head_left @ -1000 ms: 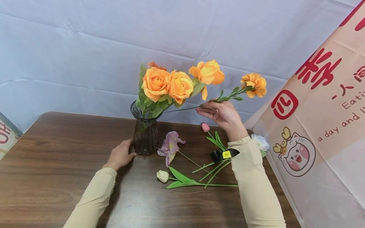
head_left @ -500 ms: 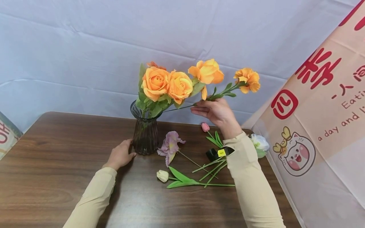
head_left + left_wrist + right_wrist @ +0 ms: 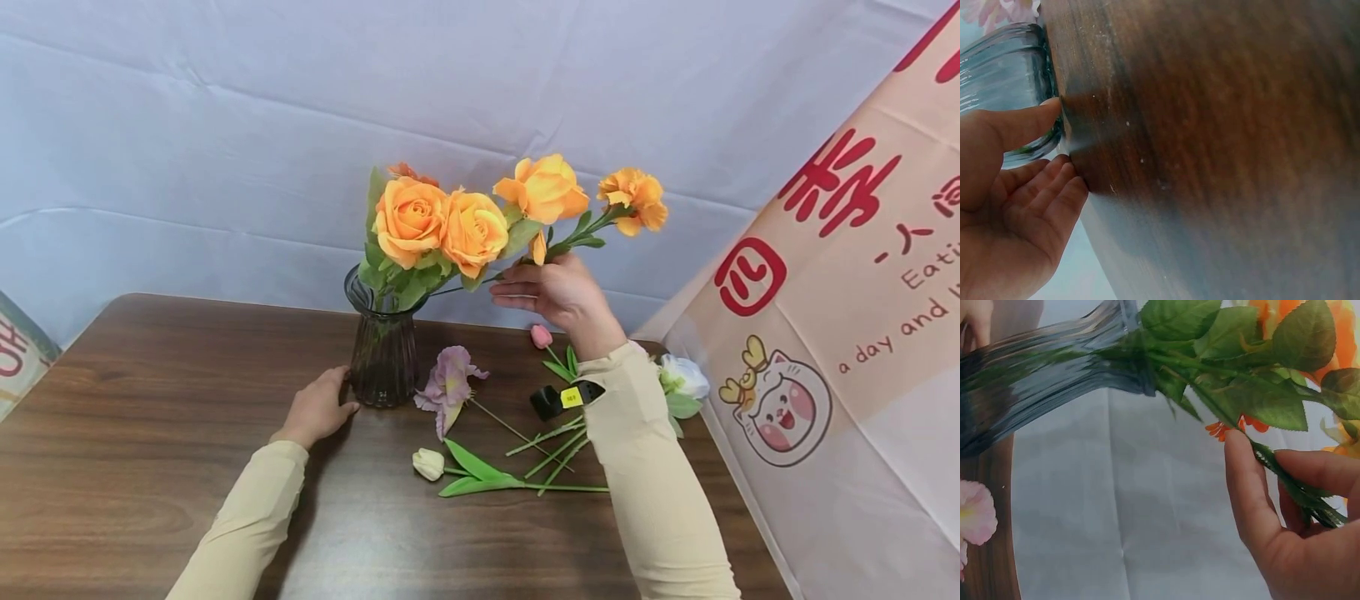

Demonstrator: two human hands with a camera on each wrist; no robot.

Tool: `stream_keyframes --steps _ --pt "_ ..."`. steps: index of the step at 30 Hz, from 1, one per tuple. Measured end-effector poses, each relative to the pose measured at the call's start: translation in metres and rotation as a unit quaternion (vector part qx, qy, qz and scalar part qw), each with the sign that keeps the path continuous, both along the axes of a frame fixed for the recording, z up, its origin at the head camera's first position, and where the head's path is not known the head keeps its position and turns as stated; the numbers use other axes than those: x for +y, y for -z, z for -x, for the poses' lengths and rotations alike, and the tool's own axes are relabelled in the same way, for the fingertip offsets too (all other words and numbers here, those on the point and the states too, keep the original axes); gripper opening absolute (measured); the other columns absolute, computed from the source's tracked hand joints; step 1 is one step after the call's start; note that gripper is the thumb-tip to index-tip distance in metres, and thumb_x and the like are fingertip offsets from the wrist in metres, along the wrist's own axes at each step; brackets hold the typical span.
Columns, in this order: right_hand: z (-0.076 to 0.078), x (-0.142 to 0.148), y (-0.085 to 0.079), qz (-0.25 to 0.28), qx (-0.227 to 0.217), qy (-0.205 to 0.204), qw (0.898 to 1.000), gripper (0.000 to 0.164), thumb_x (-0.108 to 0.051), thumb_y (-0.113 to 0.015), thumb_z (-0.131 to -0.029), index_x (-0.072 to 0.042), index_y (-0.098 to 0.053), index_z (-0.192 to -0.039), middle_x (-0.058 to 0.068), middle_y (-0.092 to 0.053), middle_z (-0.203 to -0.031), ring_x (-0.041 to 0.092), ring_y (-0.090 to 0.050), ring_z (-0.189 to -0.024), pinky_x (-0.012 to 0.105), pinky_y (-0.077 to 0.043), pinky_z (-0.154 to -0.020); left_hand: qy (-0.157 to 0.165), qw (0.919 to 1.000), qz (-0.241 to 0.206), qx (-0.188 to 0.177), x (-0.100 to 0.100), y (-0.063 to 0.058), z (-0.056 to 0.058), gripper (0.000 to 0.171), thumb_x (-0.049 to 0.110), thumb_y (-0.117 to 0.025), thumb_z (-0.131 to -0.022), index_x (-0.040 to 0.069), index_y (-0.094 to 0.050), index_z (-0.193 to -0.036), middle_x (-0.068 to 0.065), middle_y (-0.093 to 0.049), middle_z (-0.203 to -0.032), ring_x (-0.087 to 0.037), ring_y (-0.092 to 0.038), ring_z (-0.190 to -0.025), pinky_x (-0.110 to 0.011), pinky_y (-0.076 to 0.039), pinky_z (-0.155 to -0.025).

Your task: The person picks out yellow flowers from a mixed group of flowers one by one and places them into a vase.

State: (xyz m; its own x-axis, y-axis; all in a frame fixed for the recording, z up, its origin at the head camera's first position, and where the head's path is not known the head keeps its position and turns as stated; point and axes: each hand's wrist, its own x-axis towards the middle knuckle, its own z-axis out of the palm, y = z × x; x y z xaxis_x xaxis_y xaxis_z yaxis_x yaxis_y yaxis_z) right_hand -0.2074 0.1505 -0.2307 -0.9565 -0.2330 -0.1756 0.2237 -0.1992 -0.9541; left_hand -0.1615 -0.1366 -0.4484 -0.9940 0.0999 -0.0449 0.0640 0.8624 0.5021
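My right hand (image 3: 557,287) pinches an orange carnation (image 3: 635,200) by its stem, fingertips and thumb around the green part (image 3: 1285,478). The carnation lies tilted, bloom to the right, its thin stem reaching to the rim of a dark ribbed glass vase (image 3: 384,362). In the vase stand orange roses (image 3: 411,218), with a large orange bloom (image 3: 545,190) leaning right. My left hand (image 3: 318,408) rests on the table at the vase's base, thumb (image 3: 1032,122) against the glass and relaxed fingers near its side.
On the brown table (image 3: 150,450) lie a purple flower (image 3: 450,383), a white tulip (image 3: 428,464) with green leaves, a pink tulip (image 3: 541,336) and several stems. A pale blue-white flower (image 3: 684,377) lies beyond my right sleeve. A white cloth hangs behind.
My right hand has moved left with the carnation, bringing its bloom closer to the other orange flowers and its stem further towards the vase. My left hand has stayed at the vase.
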Motion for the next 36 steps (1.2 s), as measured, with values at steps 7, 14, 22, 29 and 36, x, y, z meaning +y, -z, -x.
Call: stream_keyframes --steps 7,14,22,29,36 --pt "-0.003 -0.008 -0.001 0.005 -0.003 -0.017 1.0 0.013 0.016 -0.045 -0.086 0.009 -0.055 -0.087 0.017 -0.061 -0.074 0.029 -0.066 -0.075 0.043 -0.052 -0.077 0.0 1.0 0.004 0.001 0.0 -0.002 0.0 0.06 0.014 -0.065 -0.084 -0.012 -0.037 -0.131 -0.03 -0.044 -0.128 -0.045 -0.045 -0.113 -0.057 -0.037 -0.092" --pt "-0.004 -0.02 0.004 -0.009 0.033 -0.029 0.999 0.03 0.015 -0.047 -0.086 0.008 -0.049 -0.115 0.013 -0.065 -0.073 0.026 -0.066 -0.069 0.045 -0.052 -0.076 0.001 1.0 0.005 0.0 0.0 -0.005 -0.001 0.06 0.013 -0.065 -0.084 -0.012 -0.037 -0.13 -0.03 -0.043 -0.129 -0.045 -0.045 -0.113 -0.057 -0.037 -0.092" --pt "-0.004 -0.03 0.013 -0.036 0.068 -0.037 0.996 0.041 0.011 -0.046 -0.088 0.004 -0.043 -0.128 0.012 -0.063 -0.08 0.026 -0.065 -0.069 0.047 -0.052 -0.076 0.003 1.0 0.004 0.002 0.001 -0.005 -0.001 0.059 0.014 -0.065 -0.084 -0.012 -0.038 -0.13 -0.03 -0.043 -0.128 -0.045 -0.045 -0.112 -0.058 -0.036 -0.091" --pt "-0.005 -0.037 0.019 -0.056 0.076 -0.035 0.995 0.036 0.012 -0.046 -0.087 0.01 -0.046 -0.123 0.017 -0.061 -0.082 0.027 -0.065 -0.069 0.049 -0.05 -0.079 0.004 1.0 0.007 0.003 0.001 -0.005 -0.001 0.059 0.013 -0.065 -0.084 -0.012 -0.038 -0.13 -0.031 -0.043 -0.129 -0.045 -0.045 -0.113 -0.058 -0.036 -0.092" --pt "-0.005 -0.041 0.025 -0.063 0.075 -0.058 0.993 0.029 0.009 -0.043 -0.089 0.014 -0.045 -0.118 0.015 -0.062 -0.074 0.026 -0.065 -0.069 0.054 -0.046 -0.083 0.004 1.0 0.008 0.002 0.001 -0.003 0.0 0.06 0.014 -0.065 -0.084 -0.012 -0.037 -0.131 -0.031 -0.042 -0.129 -0.045 -0.045 -0.113 -0.058 -0.036 -0.091"
